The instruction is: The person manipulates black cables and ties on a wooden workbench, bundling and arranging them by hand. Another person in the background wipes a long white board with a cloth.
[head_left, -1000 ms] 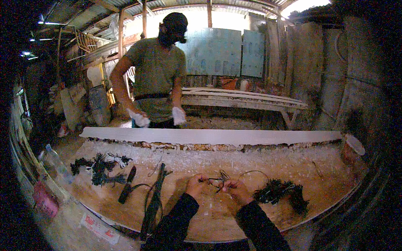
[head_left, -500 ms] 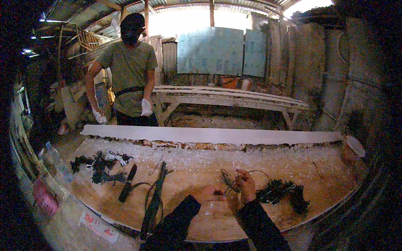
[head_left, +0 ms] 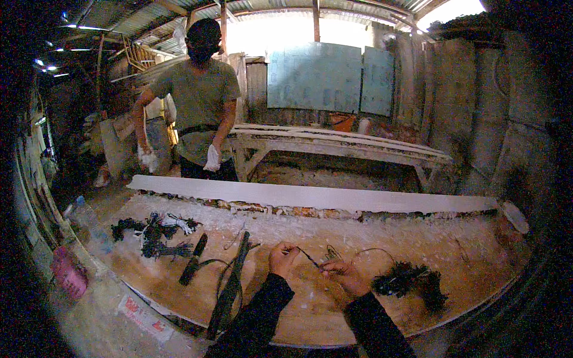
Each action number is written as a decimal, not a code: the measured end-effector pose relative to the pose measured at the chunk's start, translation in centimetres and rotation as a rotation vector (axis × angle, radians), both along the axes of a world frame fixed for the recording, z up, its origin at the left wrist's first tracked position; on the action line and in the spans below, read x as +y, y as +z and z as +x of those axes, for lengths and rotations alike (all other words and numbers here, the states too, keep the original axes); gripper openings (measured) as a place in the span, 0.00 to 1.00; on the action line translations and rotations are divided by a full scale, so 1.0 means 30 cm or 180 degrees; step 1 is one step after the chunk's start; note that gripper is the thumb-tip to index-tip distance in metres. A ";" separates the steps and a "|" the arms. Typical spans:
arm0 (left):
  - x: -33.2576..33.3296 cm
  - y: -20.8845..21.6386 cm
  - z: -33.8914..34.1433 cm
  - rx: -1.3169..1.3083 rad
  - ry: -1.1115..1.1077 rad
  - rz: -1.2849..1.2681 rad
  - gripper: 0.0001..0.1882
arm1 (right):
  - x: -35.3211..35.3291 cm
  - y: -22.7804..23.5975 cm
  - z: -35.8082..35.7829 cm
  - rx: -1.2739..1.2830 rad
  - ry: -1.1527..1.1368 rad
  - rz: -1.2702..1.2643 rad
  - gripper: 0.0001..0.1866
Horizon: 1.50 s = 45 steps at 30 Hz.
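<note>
Both my hands are over the middle of the wooden table. My left hand [head_left: 283, 260] is closed in a pinch on one end of a short dark cord [head_left: 309, 259], and my right hand [head_left: 346, 278] pinches its other end, so it runs slanting between them. Thin wiry strands [head_left: 332, 253] loop out beside my right fingers; whether they are held or lie behind is unclear. To the right of that hand lies a tangled dark bundle of cords [head_left: 412, 283]. Left of my left forearm rest a long dark stick [head_left: 230, 285] and a shorter dark flat tool [head_left: 193, 260].
A long white moulding [head_left: 322, 194] spans the table's far edge. More dark and white cord bundles [head_left: 157, 234] lie at left, a pale-rimmed container [head_left: 514, 217] at right. Across the table stands a person [head_left: 197, 101] with white-covered hands, before a whitened bench [head_left: 340, 138].
My left hand has risen from the tabletop and now pinches the cord. My right hand has lowered and turned toward it. The whole view has shifted slightly.
</note>
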State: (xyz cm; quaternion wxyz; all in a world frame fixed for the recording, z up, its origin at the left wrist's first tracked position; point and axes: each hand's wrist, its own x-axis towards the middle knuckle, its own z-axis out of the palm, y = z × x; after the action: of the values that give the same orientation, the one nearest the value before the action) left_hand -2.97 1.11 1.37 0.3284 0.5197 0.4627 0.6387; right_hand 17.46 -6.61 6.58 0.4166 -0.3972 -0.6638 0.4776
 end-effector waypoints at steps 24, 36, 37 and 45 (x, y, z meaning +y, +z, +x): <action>-0.056 -0.033 0.104 0.1211 -0.3055 0.0411 0.08 | 0.002 0.021 0.003 0.0726 -0.1622 0.0506 0.07; -0.061 0.030 0.067 0.0780 -0.1402 0.0024 0.07 | -0.014 0.047 -0.008 0.0824 -0.1875 0.0655 0.09; -0.046 0.029 0.057 0.0475 -0.1254 0.0062 0.07 | -0.012 0.038 -0.001 0.0678 -0.1842 0.0734 0.07; 0.019 -0.024 0.007 0.0202 -0.0046 -0.0007 0.09 | -0.066 0.056 -0.045 0.0642 0.0065 0.0005 0.07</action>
State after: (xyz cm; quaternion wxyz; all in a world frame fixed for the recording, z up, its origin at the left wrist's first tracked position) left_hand -2.77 1.68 0.65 0.3186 0.5426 0.4699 0.6190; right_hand 16.11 -8.60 8.27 0.4767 -0.3400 -0.6228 0.5190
